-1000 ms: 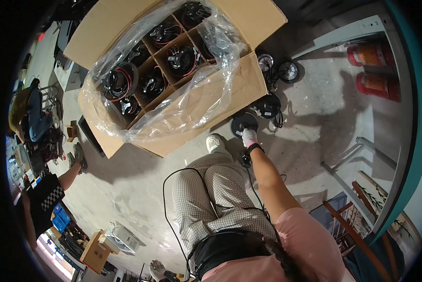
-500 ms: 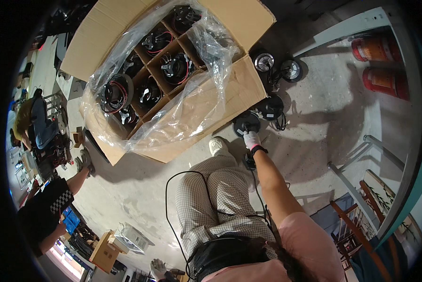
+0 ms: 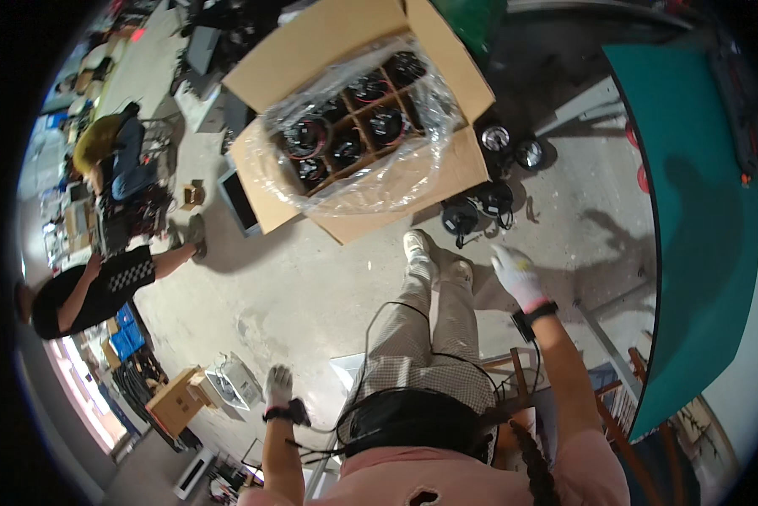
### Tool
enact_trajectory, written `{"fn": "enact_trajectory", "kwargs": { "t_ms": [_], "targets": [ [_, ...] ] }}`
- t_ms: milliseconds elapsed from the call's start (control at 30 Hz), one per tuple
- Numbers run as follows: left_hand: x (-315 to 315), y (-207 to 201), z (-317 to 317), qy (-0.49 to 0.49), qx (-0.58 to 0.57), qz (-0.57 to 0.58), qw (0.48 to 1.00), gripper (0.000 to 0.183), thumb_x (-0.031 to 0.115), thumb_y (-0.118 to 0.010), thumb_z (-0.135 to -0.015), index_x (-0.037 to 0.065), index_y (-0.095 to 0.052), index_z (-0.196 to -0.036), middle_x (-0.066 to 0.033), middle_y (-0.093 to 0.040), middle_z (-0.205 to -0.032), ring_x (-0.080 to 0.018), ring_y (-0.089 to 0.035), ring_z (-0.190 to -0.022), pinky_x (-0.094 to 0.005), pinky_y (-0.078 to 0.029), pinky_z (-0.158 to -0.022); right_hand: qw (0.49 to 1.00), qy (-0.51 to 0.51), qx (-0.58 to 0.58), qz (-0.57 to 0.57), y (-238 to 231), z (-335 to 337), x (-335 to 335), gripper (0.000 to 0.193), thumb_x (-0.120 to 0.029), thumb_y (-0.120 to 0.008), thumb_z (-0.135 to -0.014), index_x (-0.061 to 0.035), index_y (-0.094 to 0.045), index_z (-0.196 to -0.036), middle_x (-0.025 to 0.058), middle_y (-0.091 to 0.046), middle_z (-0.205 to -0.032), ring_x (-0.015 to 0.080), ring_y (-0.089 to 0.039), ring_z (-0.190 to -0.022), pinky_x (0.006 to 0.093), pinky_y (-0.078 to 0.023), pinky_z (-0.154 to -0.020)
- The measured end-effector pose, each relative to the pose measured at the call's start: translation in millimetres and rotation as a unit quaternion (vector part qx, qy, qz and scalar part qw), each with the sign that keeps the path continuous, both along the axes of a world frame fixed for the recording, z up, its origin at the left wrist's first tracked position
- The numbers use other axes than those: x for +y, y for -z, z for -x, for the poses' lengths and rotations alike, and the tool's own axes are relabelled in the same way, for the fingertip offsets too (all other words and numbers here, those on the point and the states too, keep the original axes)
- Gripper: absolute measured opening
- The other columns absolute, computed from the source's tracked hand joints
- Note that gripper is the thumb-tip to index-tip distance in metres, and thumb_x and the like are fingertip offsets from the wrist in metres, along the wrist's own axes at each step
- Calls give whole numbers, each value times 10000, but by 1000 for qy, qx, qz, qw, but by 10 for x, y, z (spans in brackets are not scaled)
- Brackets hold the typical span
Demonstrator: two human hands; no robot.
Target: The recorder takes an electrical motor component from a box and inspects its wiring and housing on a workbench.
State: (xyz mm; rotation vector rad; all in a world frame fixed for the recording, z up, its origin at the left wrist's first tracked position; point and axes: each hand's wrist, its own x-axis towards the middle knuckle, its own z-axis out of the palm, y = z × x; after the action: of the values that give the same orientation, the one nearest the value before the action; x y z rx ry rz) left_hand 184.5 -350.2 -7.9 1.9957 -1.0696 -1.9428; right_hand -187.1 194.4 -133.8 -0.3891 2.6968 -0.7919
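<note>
I see the gloved right hand (image 3: pixel 515 274), grip spread, near black wired discs (image 3: pixel 461 217) on the floor (image 3: pixel 328 295); the left hand (image 3: pixel 278 388), well apart, is loosely spread too.

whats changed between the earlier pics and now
The right hand has let go of the black round part and drawn back toward the person, now empty. The left hand, earlier at the lower edge, shows farther up the picture, also empty. The view has shifted. The round part stays on the floor, and the open carton still holds its parts.
</note>
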Motion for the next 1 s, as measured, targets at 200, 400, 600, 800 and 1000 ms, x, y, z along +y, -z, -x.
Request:
{"fn": "enact_trajectory", "kwargs": {
  "t_ms": [200, 400, 600, 800, 1000],
  "targets": [
    [466, 393, 884, 34, 29, -33, 998, 425, 258, -467, -910, -2, -396, -1239, -200, -512, -1198, -332, -490, -1129, -423, -385, -974, 984, 13, -157, -79, -898, -582, 385, 261, -285, -492, -877, -147, -544, -1094, 167, -634, -885, 370, -593, -803, 467, -462, -712],
    [309, 342, 2144, 226, 28, 67, 972, 388, 270, -518, -874, -34, -504, -1114, -197, -610, -1025, -276, -595, -973, -357, -460, -887, 939, 158, -299, -64, -453, -1363, 717, 259, -275, -496, -835, -66, -604, -943, 143, -642, -833, 326, -604, -843, 402, -455, -736],
    [-126, 873, 3536, 460, -58, 300, 834, 396, 281, -554, -833, 7, -548, -1119, -148, -624, -1050, -226, -594, -983, -302, -447, -831, 891, 171, -401, -127, 119, -1674, 989, 290, -271, -479, -809, -44, -640, -891, 135, -651, -822, 283, -621, -794, 373, -470, -725],
    [-493, 1293, 4811, 580, -97, 408, 699, 511, 291, -614, -763, 62, -489, -1202, -195, -520, -1206, -325, -489, -1128, -377, -396, -939, 871, 318, -373, 36, 98, -471, -20, 287, -257, -486, -857, -34, -619, -981, 77, -649, -804, 152, -615, -679, 273, -467, -617],
    [-83, 1611, 6011, 649, -176, 432, 601, 807, 295, -735, -632, 160, -358, -1333, -220, -312, -1375, -410, -394, -1188, -404, -349, -993, 900, 297, -306, 89, 191, 613, -977, 305, -244, -470, -869, -44, -589, -1065, 97, -651, -861, 141, -623, -793, 265, -471, -678]
  ]
}}
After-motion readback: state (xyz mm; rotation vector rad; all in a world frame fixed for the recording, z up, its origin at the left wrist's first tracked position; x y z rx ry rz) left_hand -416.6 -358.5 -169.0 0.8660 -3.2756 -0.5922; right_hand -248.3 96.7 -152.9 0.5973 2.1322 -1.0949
